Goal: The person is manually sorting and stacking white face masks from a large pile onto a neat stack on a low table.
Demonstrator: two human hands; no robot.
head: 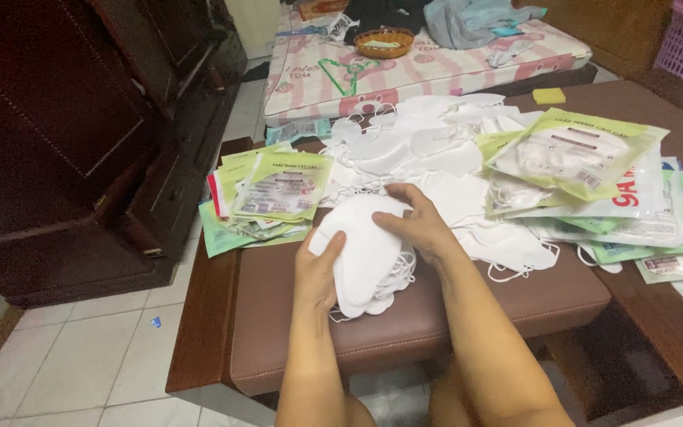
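1. Stack of white face masks (367, 257) sits between our two hands, over the middle of the brown padded bench top (436, 316), a bit above its surface or resting on it; we can't tell which.
2. Left hand (319, 273) clasps the stack's left edge, thumb over the top mask, fingers hidden beneath. Likely a squeeze to keep the layers aligned.
3. Right hand (416, 225) lies on the upper right of the stack, fingers spread and curled over the far rim, pressing down. So both hands grasp the same stack, from opposite sides.
4. Ear loops dangle loose at the stack's right and bottom edges; they could snag.
5. Loose pile of white masks (436, 150) spreads just behind the stack, touching or nearly so. Little room that way.
6. Green-and-clear packet stack (266, 198) sits near on the left, overhanging the bench's left edge.
7. More filled packets (575, 154) heap up to the right, across onto the dark wooden table (642, 103).
8. Open room: the bare strip of bench toward us and to the stack's right, up to the front edge.
9. Beyond the bench: tiled floor (81, 356) left, dark wooden cabinet (65, 142) well apart.
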